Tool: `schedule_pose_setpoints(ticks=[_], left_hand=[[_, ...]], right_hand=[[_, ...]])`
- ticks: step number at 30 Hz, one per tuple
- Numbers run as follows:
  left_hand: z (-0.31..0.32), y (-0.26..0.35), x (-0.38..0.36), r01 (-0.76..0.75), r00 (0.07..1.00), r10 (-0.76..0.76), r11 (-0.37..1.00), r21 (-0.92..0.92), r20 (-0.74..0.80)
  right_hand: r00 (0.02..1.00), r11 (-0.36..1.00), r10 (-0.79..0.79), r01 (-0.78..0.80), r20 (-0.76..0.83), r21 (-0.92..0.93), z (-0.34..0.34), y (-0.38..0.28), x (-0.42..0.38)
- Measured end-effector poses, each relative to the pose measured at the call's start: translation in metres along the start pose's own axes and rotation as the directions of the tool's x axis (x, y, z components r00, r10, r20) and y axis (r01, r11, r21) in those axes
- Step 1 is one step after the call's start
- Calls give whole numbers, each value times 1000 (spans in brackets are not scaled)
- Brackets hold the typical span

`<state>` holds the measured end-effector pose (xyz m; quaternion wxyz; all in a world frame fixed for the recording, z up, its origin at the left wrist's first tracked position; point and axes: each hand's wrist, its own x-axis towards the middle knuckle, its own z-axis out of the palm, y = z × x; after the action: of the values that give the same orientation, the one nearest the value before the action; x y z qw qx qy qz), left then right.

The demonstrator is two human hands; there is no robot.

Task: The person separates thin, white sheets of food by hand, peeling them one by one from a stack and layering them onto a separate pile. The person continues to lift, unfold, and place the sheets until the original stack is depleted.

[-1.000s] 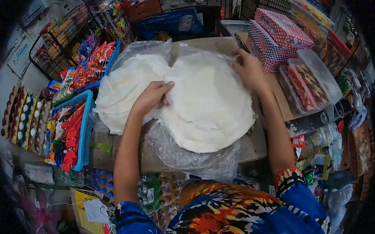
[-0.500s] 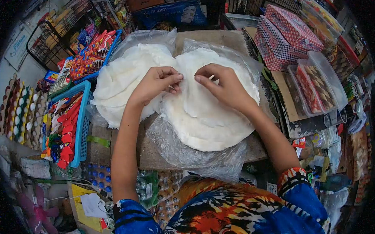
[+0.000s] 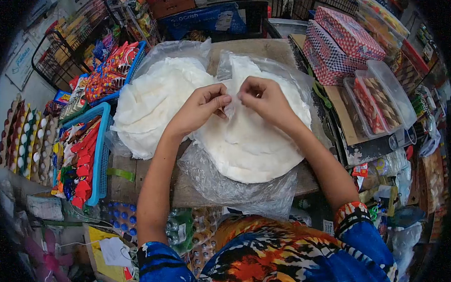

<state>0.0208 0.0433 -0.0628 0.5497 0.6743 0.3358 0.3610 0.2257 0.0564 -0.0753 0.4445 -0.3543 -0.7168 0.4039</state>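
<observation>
Two piles of thin, round white spring roll wrappers lie on clear plastic on a wooden table. My left hand is closed, thumb against fingers, over the upper left part of the right pile. It pinches the edge of a thin wrapper there. Close beside it my right hand is also closed in a pinch above the same pile, its fingertips at the wrapper's raised edge. How much each set of fingertips holds is partly hidden. The left pile has loose, folded layers on top and lies beyond my left forearm.
Crumpled plastic hangs over the front edge of the wooden table. Blue baskets of packaged snacks stand at the left, near egg trays. Checkered boxes and a clear plastic container are at the right.
Both hands have shifted slightly to the right and stay close together in a pinch. A wrapper's edge on the right pile is lifted between them.
</observation>
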Motion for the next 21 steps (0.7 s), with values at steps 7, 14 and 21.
schedule_pose_setpoints(ticks=[7,14,21], left_hand=[[-10,0,0,-16,998,21,997,81,-58],[11,10,-2,-17,999,16,999,31,37],[6,13,-4,-32,998,25,993,116,62]], right_hand=[[992,993,108,-110,-66,-38,-18,2,6],[982,969,114,-77,149,-237,-9,-11,-1],[978,997,74,-77,193,5,-12,-12,-2]])
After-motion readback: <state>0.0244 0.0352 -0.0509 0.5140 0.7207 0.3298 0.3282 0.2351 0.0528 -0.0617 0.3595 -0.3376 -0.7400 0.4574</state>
